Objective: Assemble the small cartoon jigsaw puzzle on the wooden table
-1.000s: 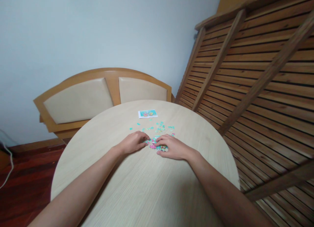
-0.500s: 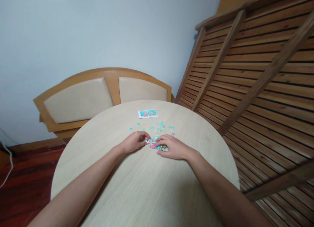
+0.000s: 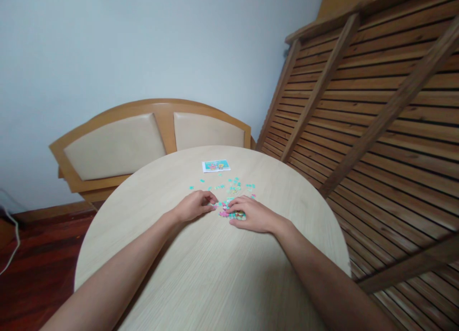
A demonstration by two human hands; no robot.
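Observation:
A partly joined jigsaw puzzle [image 3: 224, 214] in pink, teal and yellow lies flat on the round table [image 3: 215, 264]. My right hand [image 3: 253, 214] rests over its right side, thumb at the near edge and fingers on top, gripping it and covering part of it. Just left of the puzzle, my left hand [image 3: 196, 205] has thumb and fingertips close together around a small jigsaw piece [image 3: 217, 205], mostly hidden by the fingers. Beyond both hands, several loose teal jigsaw pieces [image 3: 234, 184] are scattered.
A picture card [image 3: 216, 166] with pink and yellow cartoon figures lies toward the table's far side. Behind the table stands a wooden headboard [image 3: 165, 125] with cream panels. A slatted wooden frame [image 3: 322, 121] leans along the right. A white cable [image 3: 16, 240] hangs at far left.
My left hand has shifted slightly left and away from the puzzle, along with the small piece at its fingertips. My right hand has stayed almost still on the puzzle.

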